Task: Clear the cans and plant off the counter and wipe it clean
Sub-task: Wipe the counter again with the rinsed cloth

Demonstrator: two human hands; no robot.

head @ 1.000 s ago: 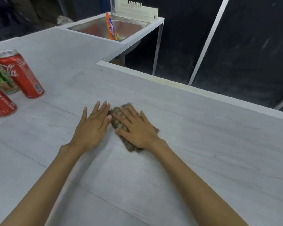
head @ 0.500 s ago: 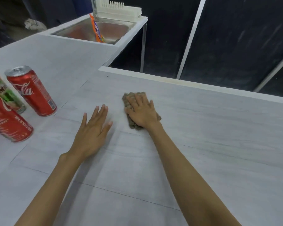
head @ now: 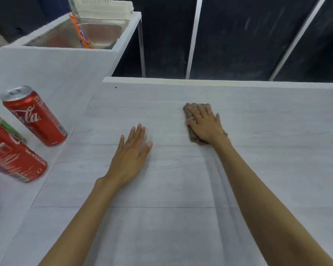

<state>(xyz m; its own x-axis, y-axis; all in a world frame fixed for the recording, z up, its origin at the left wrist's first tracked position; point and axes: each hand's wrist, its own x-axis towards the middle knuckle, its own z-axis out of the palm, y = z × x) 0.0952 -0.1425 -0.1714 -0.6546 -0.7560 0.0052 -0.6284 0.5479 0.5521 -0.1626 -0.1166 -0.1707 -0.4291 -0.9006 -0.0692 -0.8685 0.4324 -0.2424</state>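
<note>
- To wipe well, I judge I should keep my right hand (head: 206, 125) flat on the cloth (head: 194, 138), pressing evenly and overlapping strokes across the counter (head: 267, 135).
- My right fingers (head: 197, 114) lie straight, pressing the cloth, which peeks out past my fingertips.
- My left hand (head: 131, 156) rests flat on the counter, fingers straight, holding nothing.
- The cans (head: 35, 118) stand well left of those fingers.

Right hand (head: 206, 125) presses a cloth (head: 193, 136) flat on the bench (head: 267, 154) at 1 o'clock. Left hand (head: 131, 156) lies flat near centre. Cans (head: 35, 120) stand at 9 o'clock, a sink (head: 100, 32) at 11.
</note>
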